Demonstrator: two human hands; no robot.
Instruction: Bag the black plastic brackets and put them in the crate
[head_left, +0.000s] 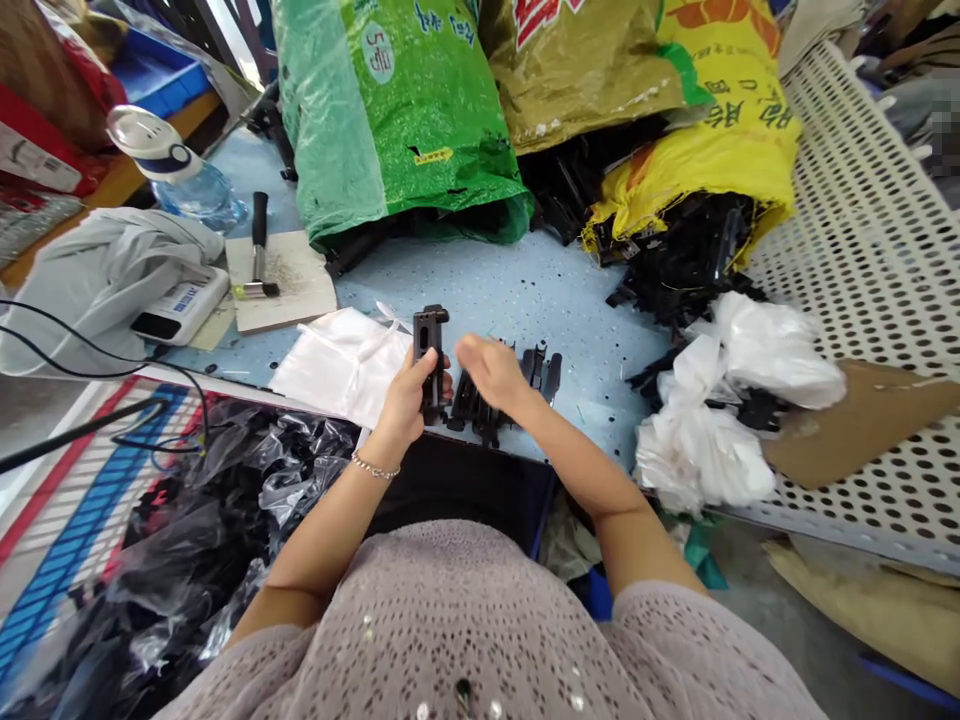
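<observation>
My left hand [409, 398] is closed round a black slotted plastic part [429, 335], held upright near the table's front edge with the thumb across its face. Just right of it is my right hand [495, 375], its fingers curled together close to the part; whatever they may pinch is hidden. Beneath and beside my right hand lie several similar black parts [540, 370] in a row on the speckled blue table [480, 285]. A flat white plastic bag [341, 365] rests to the left of my left hand.
Green [427, 130] and yellow [697, 130] sacks spill black parts at the back. At left are a brush [259, 245] on a board [300, 280], a white scale [184, 305] and a water bottle [187, 170]. Crumpled white bags [705, 440] lie right, beside a perforated panel [862, 250].
</observation>
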